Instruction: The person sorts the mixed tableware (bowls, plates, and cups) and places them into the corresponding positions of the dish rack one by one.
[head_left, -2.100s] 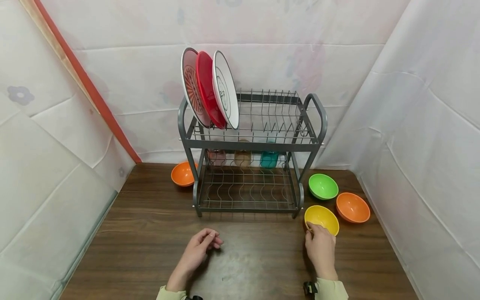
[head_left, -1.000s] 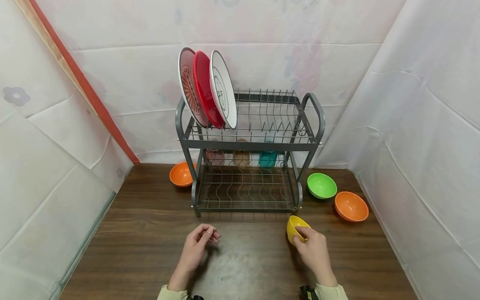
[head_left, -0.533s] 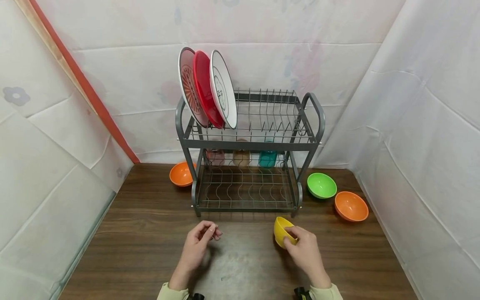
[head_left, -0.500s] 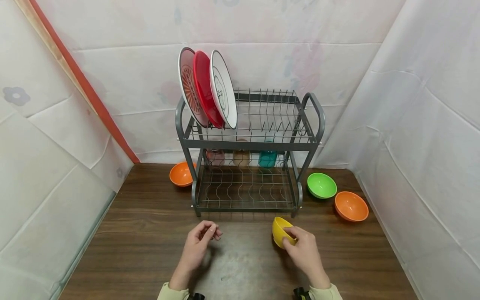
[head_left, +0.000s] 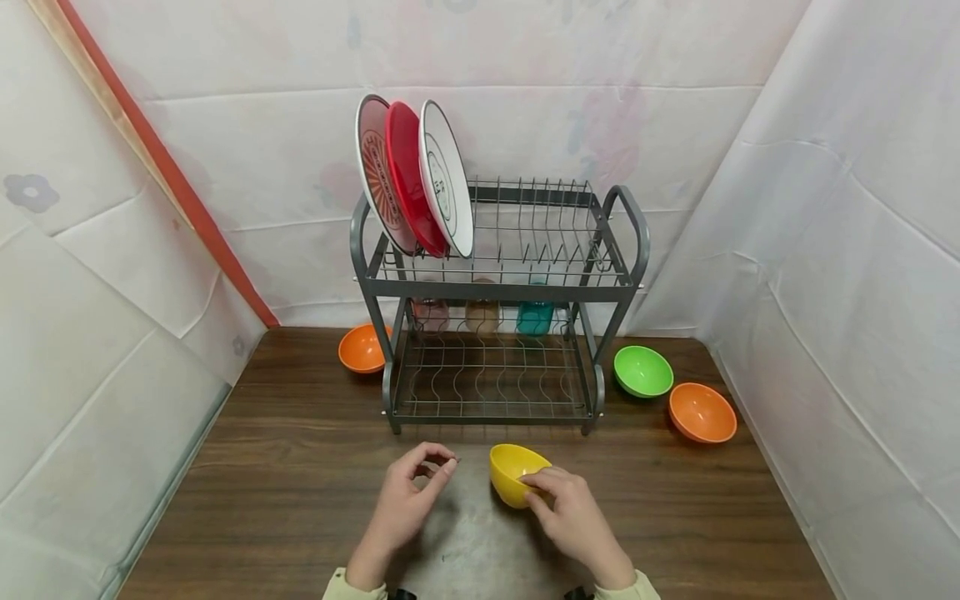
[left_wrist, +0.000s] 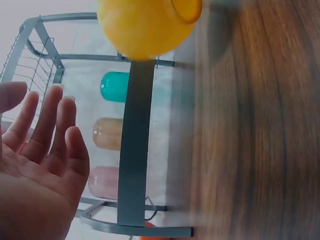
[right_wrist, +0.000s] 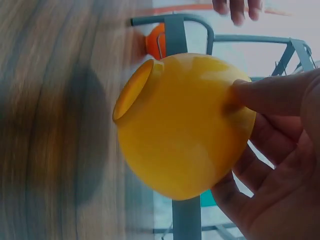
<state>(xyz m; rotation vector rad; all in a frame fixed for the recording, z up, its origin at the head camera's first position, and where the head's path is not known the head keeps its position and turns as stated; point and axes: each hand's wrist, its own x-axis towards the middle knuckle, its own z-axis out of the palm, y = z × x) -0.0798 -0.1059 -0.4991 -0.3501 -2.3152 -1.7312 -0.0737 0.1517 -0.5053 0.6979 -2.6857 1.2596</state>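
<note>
My right hand (head_left: 573,517) pinches the rim of a yellow bowl (head_left: 506,479), thumb on its outer wall and fingers inside. In the right wrist view the yellow bowl (right_wrist: 185,125) is tilted and held off the table, its foot ring facing the wood. Just left of the bowl, my left hand (head_left: 405,504) is raised over the table with loosely bent fingers and holds nothing. The left wrist view shows that left hand (left_wrist: 45,165) with its fingers spread, apart from the yellow bowl (left_wrist: 147,27) at the top.
A two-tier dish rack (head_left: 502,292) stands behind the hands. Upright in its top tier are a patterned plate (head_left: 378,175), a red plate (head_left: 408,179) and a white plate (head_left: 447,179); cups (head_left: 536,318) line the lower tier. A green bowl (head_left: 643,372) and orange bowls (head_left: 702,413) flank it.
The right hand has taken hold of the yellow bowl, lifted it and carried it left to the front of the rack. The left hand has shifted slightly right, its fingers parting.
</note>
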